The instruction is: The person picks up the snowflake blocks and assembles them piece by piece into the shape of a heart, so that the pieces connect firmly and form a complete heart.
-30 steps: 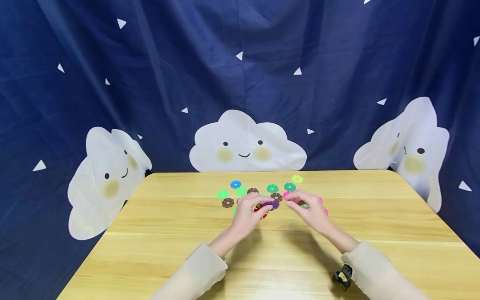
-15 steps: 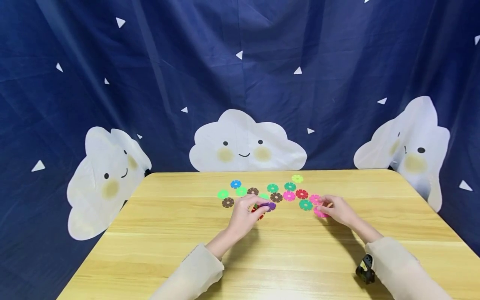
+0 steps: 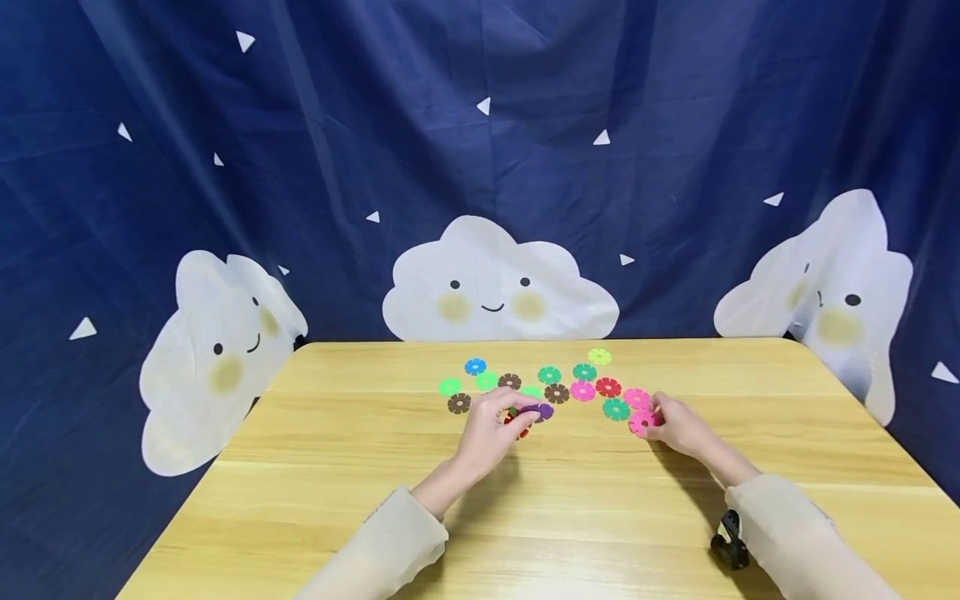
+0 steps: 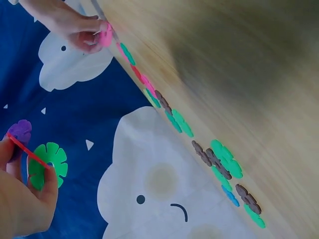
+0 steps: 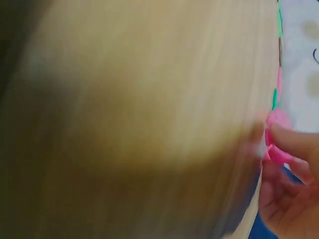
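My left hand (image 3: 483, 429) grips a small joined cluster of notched plastic snowflake discs above the table. In the left wrist view, a purple disc (image 4: 21, 131) and a green disc (image 4: 57, 159) are linked by a red disc (image 4: 27, 149) seen edge-on. Farther right, my right hand (image 3: 681, 425) pinches a pink snowflake disc (image 3: 641, 423) between thumb and fingers at the right end of the scattered pieces. The right wrist view shows the thumb pressed on this pink disc (image 5: 278, 119). Another pink disc (image 3: 637, 399) lies just behind it.
Loose discs spread across the wooden table (image 3: 337, 483): a teal one (image 3: 616, 409), a red one (image 3: 608, 387), a brown one (image 3: 557, 393), a blue one (image 3: 475, 367) and several others. Behind the table's far edge hangs a dark blue curtain (image 3: 420, 108) with cloud faces.
My right hand has moved right, away from the left hand, to the pink discs and pinches one. The left hand stays nearly in place, still holding its cluster.
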The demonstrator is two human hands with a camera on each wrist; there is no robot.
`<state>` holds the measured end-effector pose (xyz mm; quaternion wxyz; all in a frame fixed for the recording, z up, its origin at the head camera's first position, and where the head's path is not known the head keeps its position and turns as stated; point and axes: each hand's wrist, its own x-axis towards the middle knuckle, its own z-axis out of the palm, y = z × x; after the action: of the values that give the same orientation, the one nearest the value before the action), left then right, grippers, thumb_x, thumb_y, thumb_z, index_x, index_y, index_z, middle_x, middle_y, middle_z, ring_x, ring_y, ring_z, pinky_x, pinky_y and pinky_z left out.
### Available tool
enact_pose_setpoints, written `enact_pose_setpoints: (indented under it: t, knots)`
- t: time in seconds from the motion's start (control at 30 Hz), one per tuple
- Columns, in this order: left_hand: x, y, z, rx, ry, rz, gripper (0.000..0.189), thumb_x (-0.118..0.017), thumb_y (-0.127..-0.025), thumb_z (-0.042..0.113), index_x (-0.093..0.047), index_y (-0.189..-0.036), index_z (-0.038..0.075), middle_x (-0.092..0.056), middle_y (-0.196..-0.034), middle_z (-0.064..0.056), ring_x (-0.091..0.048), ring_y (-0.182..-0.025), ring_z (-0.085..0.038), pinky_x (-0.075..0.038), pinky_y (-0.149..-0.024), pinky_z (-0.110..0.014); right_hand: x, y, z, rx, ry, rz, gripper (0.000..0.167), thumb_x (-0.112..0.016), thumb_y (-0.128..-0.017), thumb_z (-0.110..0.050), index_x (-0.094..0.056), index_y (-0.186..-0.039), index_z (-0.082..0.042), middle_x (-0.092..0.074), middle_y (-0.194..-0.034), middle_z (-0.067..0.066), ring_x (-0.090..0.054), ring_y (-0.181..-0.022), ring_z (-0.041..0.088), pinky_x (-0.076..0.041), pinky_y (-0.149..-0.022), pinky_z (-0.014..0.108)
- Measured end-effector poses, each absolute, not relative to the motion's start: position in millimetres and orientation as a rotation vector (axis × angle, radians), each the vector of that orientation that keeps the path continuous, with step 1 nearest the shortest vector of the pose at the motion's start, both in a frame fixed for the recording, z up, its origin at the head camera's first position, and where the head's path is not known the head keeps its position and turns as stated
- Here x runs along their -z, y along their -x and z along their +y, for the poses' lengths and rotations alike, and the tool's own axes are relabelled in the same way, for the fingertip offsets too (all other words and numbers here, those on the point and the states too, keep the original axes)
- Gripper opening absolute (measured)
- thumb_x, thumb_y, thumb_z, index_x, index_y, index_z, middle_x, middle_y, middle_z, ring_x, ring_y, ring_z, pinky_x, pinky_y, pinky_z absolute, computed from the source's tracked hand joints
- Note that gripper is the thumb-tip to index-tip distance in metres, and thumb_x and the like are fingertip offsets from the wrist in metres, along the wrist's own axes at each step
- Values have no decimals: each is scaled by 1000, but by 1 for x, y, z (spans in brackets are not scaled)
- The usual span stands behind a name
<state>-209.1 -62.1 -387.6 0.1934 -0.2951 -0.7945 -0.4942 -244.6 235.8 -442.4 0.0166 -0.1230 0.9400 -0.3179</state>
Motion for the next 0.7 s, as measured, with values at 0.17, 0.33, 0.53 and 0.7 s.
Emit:
enact_pose_setpoints:
  t: [0.17, 0.33, 0.53, 0.7]
  knots:
    - [387, 209, -63, 1374, 820, -2226, 11, -70, -76, 2, -71, -87, 3, -65, -74, -4, -51, -65, -10, -43, -59, -33, 436, 240, 222, 1335, 427, 2740, 28, -59, -84, 3, -39, -103, 8, -59, -73, 11, -54, -59, 17, -47, -51, 27]
    - [387, 209, -63, 1360, 822, -2238, 11, -70, -76, 2, -71, -87, 4, -64, -74, -3, -49, -65, -10, -41, -58, -32, 418, 231, 201, 1678, 468, 2487, 35, -56, -88, 0, -39, -116, 11, -57, -70, 14, -54, -55, 12, -51, -53, 30]
    - [387, 209, -62, 1337, 837, -2233, 10, -70, -76, 3, -71, -86, 4, -65, -75, -3, -50, -66, -10, -42, -59, -29, 398, 217, 177, 1875, 609, 2365, 35, -54, -89, 0, -41, -118, 15, -57, -69, 7, -52, -54, 7, -50, -54, 25]
    - [385, 208, -59, 1312, 838, -2234, 10, -69, -78, 2, -70, -87, 4, -62, -71, -2, -47, -64, -9, -40, -57, -27, 387, 208, 163, 1963, 653, 2312, 36, -54, -90, -1, -42, -120, 14, -59, -70, -1, -53, -54, 7, -49, -53, 22]
